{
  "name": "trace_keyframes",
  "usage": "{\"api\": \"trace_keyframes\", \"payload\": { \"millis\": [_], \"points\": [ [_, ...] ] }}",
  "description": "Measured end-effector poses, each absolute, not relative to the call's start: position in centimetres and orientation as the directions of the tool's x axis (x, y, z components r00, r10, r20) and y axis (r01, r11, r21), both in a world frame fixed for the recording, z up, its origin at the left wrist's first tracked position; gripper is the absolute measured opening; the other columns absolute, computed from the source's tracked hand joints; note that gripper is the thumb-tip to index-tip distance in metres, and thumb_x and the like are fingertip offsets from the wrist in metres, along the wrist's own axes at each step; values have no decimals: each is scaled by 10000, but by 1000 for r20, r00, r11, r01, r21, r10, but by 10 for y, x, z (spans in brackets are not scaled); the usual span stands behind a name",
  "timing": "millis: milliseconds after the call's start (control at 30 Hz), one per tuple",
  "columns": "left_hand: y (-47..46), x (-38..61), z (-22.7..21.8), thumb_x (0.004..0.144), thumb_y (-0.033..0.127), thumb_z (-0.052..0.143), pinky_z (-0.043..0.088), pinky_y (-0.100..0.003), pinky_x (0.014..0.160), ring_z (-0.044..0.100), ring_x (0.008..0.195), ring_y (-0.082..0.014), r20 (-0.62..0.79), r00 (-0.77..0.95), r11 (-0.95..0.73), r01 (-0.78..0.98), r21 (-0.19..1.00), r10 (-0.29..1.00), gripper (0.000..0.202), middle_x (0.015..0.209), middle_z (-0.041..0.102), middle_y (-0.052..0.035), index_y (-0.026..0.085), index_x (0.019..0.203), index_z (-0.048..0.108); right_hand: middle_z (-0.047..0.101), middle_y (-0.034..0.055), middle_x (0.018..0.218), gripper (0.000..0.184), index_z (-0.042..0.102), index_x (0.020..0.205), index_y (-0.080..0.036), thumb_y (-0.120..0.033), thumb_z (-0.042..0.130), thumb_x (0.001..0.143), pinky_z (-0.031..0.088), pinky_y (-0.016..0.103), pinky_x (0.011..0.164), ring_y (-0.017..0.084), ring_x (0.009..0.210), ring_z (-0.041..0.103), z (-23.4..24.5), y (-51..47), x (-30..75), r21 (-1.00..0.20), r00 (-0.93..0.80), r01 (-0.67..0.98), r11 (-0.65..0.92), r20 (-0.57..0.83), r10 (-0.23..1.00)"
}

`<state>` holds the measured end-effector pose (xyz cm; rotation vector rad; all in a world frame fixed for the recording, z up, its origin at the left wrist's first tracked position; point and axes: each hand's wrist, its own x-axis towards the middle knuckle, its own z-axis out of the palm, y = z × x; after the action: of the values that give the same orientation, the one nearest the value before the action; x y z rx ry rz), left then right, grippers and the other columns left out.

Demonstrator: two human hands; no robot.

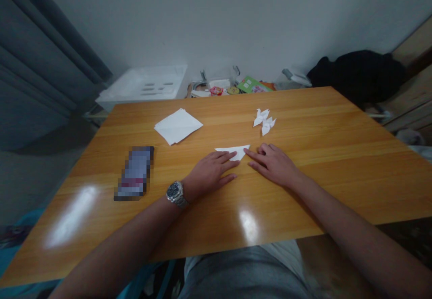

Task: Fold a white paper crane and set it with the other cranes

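A small white folded paper (239, 154) with a long straight far edge lies flat on the wooden table (303, 155). My left hand (212, 171), with a metal watch on its wrist, rests its outstretched fingers over the paper's left and middle part. From the right, my right hand (274, 164) touches the paper's right corner with its extended index finger; its thumb is apart and the other fingers are partly curled. Beyond the right hand lie white folded paper birds (265, 121), close together.
A stack of white square paper sheets (178, 126) lies at the back left. A phone (135, 173), blurred out, is on the left. Behind the table are a white plastic tray (162, 80), a green packet (251, 84) and a black cloth-like heap (361, 74).
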<state>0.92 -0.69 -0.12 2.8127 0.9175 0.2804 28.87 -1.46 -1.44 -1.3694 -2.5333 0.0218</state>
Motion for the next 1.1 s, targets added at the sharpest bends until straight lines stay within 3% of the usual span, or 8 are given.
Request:
{"api": "trace_keyframes", "payload": {
  "millis": [233,533,700,900,1000,1100],
  "points": [
    [-9,12,-2,1040,541,394,341,-431,1191,476,1394,-249,143,778,-789,587,179,611,557,1545,489,-79,241,1505,458,557,100,982,499,543,1478,-299,-492,417,1035,454,397,837,251,895,521,-15,-15,289,-122,-517,827,548,216,828],
    [-10,14,-4,1041,529,402,361,-412,1180,494,1376,-248,156,770,-785,596,167,618,547,1542,490,-78,222,1487,484,556,111,1005,512,536,1484,-284,-494,406,1035,453,417,851,260,907,508,-17,-14,290,-109,-540,813,573,229,810],
    [-9,14,-5,1037,541,406,360,-421,1181,500,1370,-250,162,772,-788,593,167,615,553,1541,491,-79,227,1483,489,558,153,1221,498,542,1477,-307,-487,440,1025,445,475,931,304,1066,509,-18,-15,290,-83,-529,821,565,262,807],
    [-10,15,-3,1044,525,397,350,-418,1187,498,1370,-249,164,772,-789,592,165,614,534,1540,494,-73,228,1475,502,436,151,1524,487,528,1483,-320,-479,445,1030,418,546,1044,345,1327,428,-15,-18,290,-60,-512,838,543,256,820],
    [-10,15,-3,1048,526,383,346,-412,1190,492,1378,-243,166,772,-788,591,171,614,533,1543,489,-75,232,1477,499,419,121,1578,466,526,1482,-335,-453,422,1043,422,554,1059,338,1359,430,-17,-16,292,-87,-497,843,530,248,831],
    [-10,15,-2,1051,524,370,337,-412,1197,482,1389,-240,155,772,-786,594,171,616,533,1543,489,-75,233,1481,492,453,127,1567,469,525,1490,-275,-388,358,1067,411,536,1093,314,1350,458,-19,-12,293,-114,-470,853,509,257,845]
  ]
}}
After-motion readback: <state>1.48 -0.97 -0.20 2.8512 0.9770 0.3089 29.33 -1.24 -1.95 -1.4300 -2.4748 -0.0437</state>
